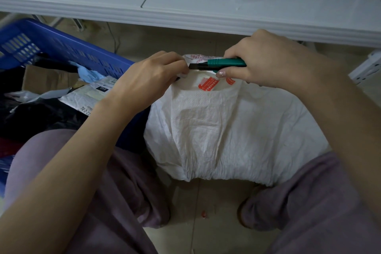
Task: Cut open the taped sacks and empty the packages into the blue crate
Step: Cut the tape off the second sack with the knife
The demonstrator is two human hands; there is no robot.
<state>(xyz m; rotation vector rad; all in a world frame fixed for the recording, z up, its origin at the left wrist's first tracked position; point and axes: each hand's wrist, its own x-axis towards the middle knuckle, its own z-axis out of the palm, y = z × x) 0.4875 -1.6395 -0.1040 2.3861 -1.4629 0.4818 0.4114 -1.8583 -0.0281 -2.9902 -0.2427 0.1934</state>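
Right hand point(266, 57) grips cutter point(223, 63) at sack point(226, 126).

crate point(61, 47) left of sack point(226, 130), table point(185, 14) behind

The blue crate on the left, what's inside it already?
The blue crate holds a white labelled mailer, black bags, cardboard and blue wrapping. The person's forearm and top packages hide anything deeper.

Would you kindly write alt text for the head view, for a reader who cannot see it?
A person's right hand holds a green utility knife at the taped top of a white sack between their legs, while the left hand pinches the sack's top. A blue crate holding packages stands at left.
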